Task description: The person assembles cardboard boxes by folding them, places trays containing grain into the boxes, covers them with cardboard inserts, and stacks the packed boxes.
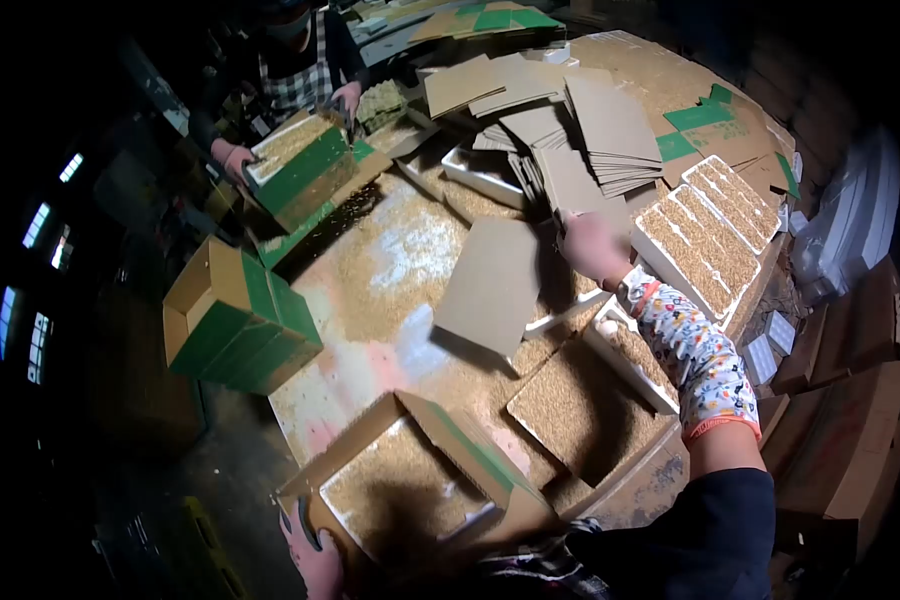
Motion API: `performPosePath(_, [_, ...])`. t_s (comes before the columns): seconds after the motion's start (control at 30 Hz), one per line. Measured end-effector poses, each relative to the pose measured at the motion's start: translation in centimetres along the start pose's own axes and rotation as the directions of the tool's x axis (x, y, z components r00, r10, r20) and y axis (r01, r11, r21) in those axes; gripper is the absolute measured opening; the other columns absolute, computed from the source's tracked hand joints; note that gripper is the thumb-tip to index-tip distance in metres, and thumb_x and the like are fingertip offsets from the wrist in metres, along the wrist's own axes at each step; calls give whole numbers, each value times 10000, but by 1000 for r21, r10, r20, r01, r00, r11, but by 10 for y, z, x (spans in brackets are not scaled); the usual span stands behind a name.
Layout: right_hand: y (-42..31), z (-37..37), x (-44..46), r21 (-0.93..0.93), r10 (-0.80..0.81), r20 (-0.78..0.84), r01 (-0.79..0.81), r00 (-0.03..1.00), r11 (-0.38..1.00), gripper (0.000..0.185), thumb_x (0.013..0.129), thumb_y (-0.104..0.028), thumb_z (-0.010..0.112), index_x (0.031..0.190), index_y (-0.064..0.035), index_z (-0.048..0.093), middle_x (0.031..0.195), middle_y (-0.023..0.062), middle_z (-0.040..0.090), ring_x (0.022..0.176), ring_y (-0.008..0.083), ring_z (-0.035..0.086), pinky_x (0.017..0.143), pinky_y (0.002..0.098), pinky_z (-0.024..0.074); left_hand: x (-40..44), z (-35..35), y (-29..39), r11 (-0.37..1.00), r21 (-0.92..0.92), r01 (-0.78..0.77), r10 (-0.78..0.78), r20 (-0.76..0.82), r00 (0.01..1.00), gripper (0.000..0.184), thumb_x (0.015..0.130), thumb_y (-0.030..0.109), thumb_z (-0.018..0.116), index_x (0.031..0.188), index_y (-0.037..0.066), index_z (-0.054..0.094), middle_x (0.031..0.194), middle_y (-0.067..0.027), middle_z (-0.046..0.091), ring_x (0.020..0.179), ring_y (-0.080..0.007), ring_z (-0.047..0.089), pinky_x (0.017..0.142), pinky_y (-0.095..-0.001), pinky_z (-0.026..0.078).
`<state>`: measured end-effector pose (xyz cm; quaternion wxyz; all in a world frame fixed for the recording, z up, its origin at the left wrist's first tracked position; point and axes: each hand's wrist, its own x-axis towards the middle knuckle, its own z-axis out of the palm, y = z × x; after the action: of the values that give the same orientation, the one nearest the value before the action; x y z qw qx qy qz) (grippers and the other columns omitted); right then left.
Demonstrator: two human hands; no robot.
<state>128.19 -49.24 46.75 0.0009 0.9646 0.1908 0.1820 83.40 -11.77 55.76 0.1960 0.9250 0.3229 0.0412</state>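
Note:
My left hand (pixel 315 562) grips the near left corner of an open cardboard box (pixel 485 465) with a green outer band. Inside the box is a white foam tray (pixel 342 505) filled with a light brown, sawdust-like material. My right arm, in a floral sleeve, reaches across the table. My right hand (pixel 595 247) is closed at the lower edge of a flat cardboard sheet (pixel 573 185) by the stack; its fingertips are partly hidden. Another cardboard sheet (pixel 490 285) lies tilted to the left of that hand, over a tray.
Filled foam trays (pixel 700 235) stand at the right, beside stacked cardboard sheets (pixel 610 130). A green and brown box (pixel 245 320) sits at the table's left edge. Across the table, a co-worker in a checked apron holds another green box (pixel 310 180). Cartons (pixel 840 430) are piled at right.

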Motion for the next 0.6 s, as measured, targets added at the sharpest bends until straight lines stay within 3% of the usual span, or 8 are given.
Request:
performPosePath(0.1, [-54, -82, -24, 245, -45, -150, 81, 988, 966, 416, 752, -221, 639, 1114, -39, 543, 807, 131, 615, 734, 300, 600, 654, 401, 472, -1, -5, 9, 996, -67, -62, 64, 30, 997, 565, 777, 65, 529, 1330, 83, 417, 1368, -242, 368, 1284, -424, 316, 1042, -452, 313])
performPosePath(0.2, [-162, -196, -68, 305, -394, -281, 471, 875, 828, 469, 738, -197, 638, 1166, -45, 524, 791, 116, 602, 712, 297, 594, 679, 405, 443, -2, 12, -16, 922, -236, -307, 282, -137, 950, 611, 846, 216, 602, 1351, -9, 342, 1338, -249, 382, 1238, -431, 358, 1037, -430, 314])
performPosePath(0.3, [-280, -225, -151, 358, -785, -52, 745, 618, 563, 375, 759, -162, 593, 1075, 27, 522, 800, 159, 614, 747, 293, 609, 683, 396, 467, 2, 19, -8, 859, -428, -281, 153, -310, 938, 562, 899, 187, 550, 1362, -10, 300, 1356, -221, 345, 1233, -387, 363, 1035, -412, 309])
performPosePath(0.33, [-319, -217, -177, 500, -863, 84, 728, 499, 469, 349, 767, -151, 578, 1045, 51, 521, 804, 173, 618, 759, 291, 614, 684, 393, 475, 6, 18, -13, 781, -541, -312, 126, -354, 927, 533, 911, 166, 532, 1368, 2, 312, 1374, -187, 342, 1250, -334, 358, 1052, -392, 291])
performPosePath(0.37, [-352, -202, -195, 824, -889, 223, 410, 401, 392, 399, 745, -198, 617, 1038, 49, 506, 824, 234, 612, 812, 346, 616, 729, 441, 470, 7, 20, -17, 680, -649, -341, 86, -391, 916, 507, 923, 146, 514, 1374, 15, 323, 1392, -153, 339, 1267, -282, 352, 1069, -371, 274])
performPosePath(0.43, [-373, -220, -194, 889, -844, 383, 97, 376, 447, 412, 774, -219, 597, 1035, 89, 511, 895, 274, 615, 877, 381, 610, 777, 437, 473, -4, -9, -10, 836, -291, -464, 243, -563, 790, 424, 900, 96, 505, 1305, 20, 406, 1319, -148, 423, 1211, -300, 411, 1024, -385, 322])
performPosePath(0.53, [-332, -255, -181, 923, -847, 234, 163, 478, 348, 373, 773, -283, 559, 1005, 7, 588, 776, 214, 625, 796, 349, 624, 804, 414, 470, -11, -28, -15, 704, 146, -696, 697, -330, 636, 319, 823, 73, 525, 1140, 56, 554, 1075, -118, 567, 1005, -299, 521, 876, -398, 419])
performPosePath(0.6, [-314, -228, -181, 575, -684, 65, 533, 726, 621, 467, 787, -265, 584, 1186, -36, 501, 967, 189, 613, 899, 330, 606, 873, 430, 432, -13, -1, -9, 664, 286, -691, 615, 316, 722, 234, 796, 164, 523, 983, 39, 586, 919, -123, 587, 822, -283, 588, 731, -424, 457])
